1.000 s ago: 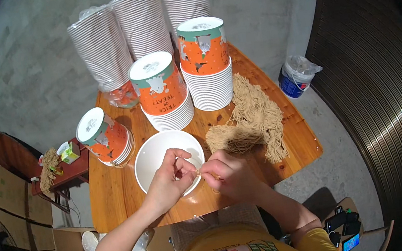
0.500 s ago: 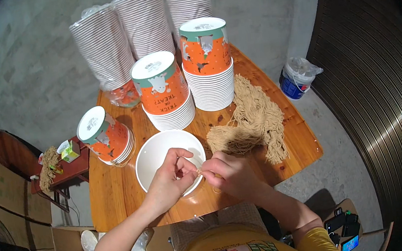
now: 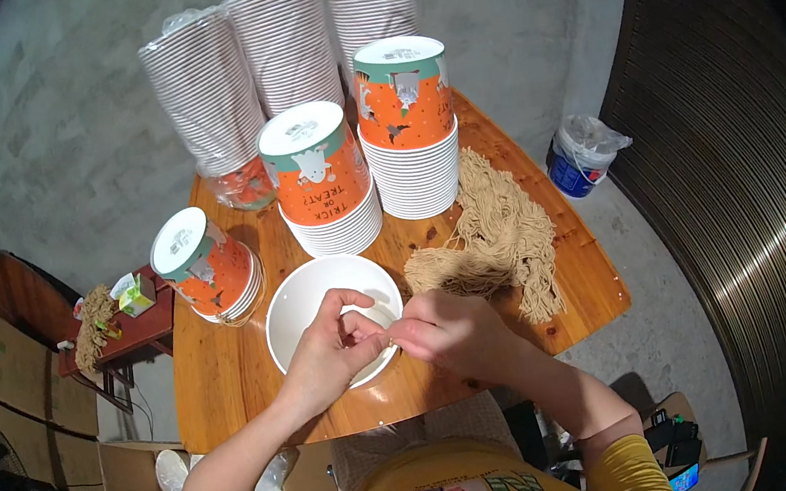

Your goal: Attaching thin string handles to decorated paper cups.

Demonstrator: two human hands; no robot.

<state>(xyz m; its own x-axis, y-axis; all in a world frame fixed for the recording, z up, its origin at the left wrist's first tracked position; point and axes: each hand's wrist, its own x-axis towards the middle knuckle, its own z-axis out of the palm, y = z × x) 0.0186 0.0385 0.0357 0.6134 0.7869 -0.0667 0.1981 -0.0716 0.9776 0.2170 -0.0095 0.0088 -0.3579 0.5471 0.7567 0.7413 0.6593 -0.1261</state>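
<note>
Seemingly, cord [image 3: 390, 340] between both hands [image 3: 321, 362] [image 3: 464, 340].

White bucket [image 3: 296, 302] stands upright, mouth open, on the near worktop [image 3: 224, 384]. Tan cord [image 3: 391, 343], mostly hidden, is pinched over its near-right rim.

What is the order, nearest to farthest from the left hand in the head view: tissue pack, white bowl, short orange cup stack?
1. White bowl: nearest, partly covered by the left hand.
2. Short orange cup stack: left of the bowl, on the wooden table.
3. Tissue pack: farther left, on the red side table.
</note>
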